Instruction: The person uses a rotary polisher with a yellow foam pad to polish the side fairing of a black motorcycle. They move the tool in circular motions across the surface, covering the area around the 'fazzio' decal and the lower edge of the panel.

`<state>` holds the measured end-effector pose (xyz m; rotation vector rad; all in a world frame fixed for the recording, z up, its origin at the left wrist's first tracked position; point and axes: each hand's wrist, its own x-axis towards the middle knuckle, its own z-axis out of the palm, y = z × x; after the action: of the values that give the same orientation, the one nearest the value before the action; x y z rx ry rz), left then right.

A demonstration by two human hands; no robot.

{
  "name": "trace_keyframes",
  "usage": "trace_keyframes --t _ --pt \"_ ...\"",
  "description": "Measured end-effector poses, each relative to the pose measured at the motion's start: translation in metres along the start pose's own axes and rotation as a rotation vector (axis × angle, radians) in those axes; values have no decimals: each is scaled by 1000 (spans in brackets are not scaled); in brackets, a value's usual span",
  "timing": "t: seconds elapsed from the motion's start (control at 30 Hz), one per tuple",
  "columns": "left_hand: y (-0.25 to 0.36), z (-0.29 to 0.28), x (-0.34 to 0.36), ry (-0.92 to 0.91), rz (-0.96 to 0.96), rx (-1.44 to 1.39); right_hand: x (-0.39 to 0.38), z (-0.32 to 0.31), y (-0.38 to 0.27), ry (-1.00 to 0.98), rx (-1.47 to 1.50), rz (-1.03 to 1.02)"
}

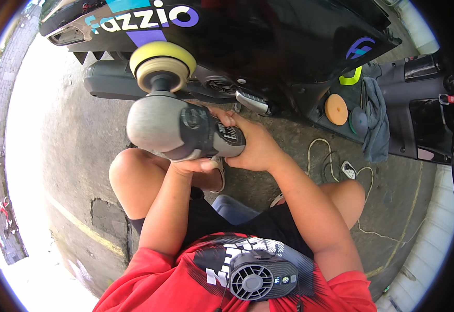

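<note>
- Head view: right hand (255, 144), fingers clamped on grey-and-black plastic polisher (156, 127).
- Left hand (188, 167) beneath; cannot tell finger closure.
- Right of fingers: black plastic footboard (316, 116) bearing round orange foam pad (336, 109).

Polisher (154, 125) grey and black, its foam pad (163, 52) yellow; scooter panel (268, 47) black with purple, turquoise and white decals (147, 36); round disc (336, 109) orange, cloth (376, 122) slate blue, fan (250, 283) dark grey, shorts (214, 223) black, shirt (149, 281) red with black-and-white print.

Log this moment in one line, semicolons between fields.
left hand: under polisher; right hand: on its rear grip; yellow pad: at black panel, contact unclear; orange disc: at right
</note>
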<state>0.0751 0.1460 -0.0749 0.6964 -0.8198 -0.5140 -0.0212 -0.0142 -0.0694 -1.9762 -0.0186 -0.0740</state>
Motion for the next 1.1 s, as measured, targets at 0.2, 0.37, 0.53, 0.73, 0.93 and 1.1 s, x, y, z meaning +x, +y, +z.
trace_keyframes --t 0.2,0.37,0.53,0.73,0.93,1.1 --pt "-10 11 -5 70 -54 65 -9 -4 11 21 -19 35" --pt "-24 40 -6 -3 -252 278 -36 -19 38 -16 135 166" --pt "-18 86 5 48 -443 425 -72 -25 54 49 497 153" --pt "-28 108 31 23 -438 508 -72 -25 74 98 703 279" --pt "-27 75 14 -85 -123 397 -47 -24 49 19 298 140" --pt "0 50 16 29 8 229 -17 -18 -4 38 137 60"
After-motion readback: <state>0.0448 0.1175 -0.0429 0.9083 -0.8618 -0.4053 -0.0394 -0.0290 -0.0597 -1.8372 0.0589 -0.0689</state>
